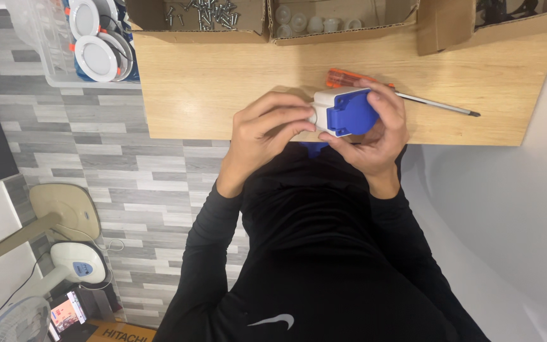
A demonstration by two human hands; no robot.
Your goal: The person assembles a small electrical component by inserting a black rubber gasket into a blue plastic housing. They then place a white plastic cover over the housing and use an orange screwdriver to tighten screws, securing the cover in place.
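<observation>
Left grip (pixel 272 126): closed on socket (pixel 343 111), white end.
Right grip (pixel 375 130): closed round socket's blue lid.
Behind: screwdriver (pixel 406 95) on worktop (pixel 223 88).

One head-worn camera looks steeply down, close over the wooden table (pixel 223 95).

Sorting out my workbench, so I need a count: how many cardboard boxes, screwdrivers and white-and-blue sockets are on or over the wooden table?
Cardboard boxes: 3
Screwdriver: 1
White-and-blue socket, held by the left hand and right hand: 1
Total: 5
</observation>
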